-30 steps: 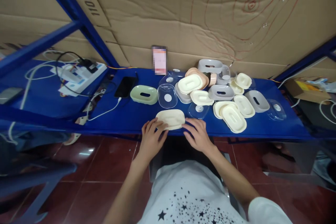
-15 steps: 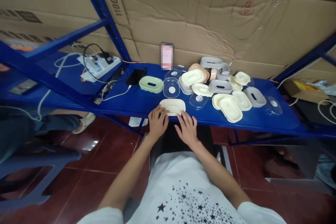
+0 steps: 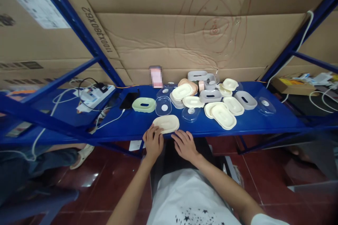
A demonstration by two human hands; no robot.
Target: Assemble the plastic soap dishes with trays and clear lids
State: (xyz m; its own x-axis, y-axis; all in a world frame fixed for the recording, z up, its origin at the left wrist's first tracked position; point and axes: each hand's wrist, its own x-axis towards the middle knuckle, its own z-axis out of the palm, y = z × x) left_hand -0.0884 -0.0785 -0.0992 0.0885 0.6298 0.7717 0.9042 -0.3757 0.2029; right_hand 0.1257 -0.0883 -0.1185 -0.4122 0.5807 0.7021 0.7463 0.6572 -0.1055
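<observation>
A cream oval plastic piece (image 3: 167, 123) with a raised middle lies near the front edge of the blue shelf (image 3: 126, 123). My left hand (image 3: 153, 143) rests against its front left side, fingers stretched out and fingertips on its rim. By the front right side of the piece is my right hand (image 3: 186, 144), its fingers spread at the shelf edge; whether they touch the piece I cannot tell. Just behind are a clear plastic lid (image 3: 163, 106) with a round white label and a green oval ring-like holder (image 3: 144, 104).
Several cream covers (image 3: 224, 116), grey holders (image 3: 245, 100) and clear lids (image 3: 190, 114) lie heaped to the right. A dark phone (image 3: 129, 100) with a white cable sits left; another phone (image 3: 156, 77), blurred, leans on the cardboard (image 3: 137, 49). A power strip (image 3: 96, 99) is farther left.
The head view has tilted up and turned, so the shelf sits lower in the picture. The cream piece appears slightly turned. My right fingers have drawn back a little from it.
</observation>
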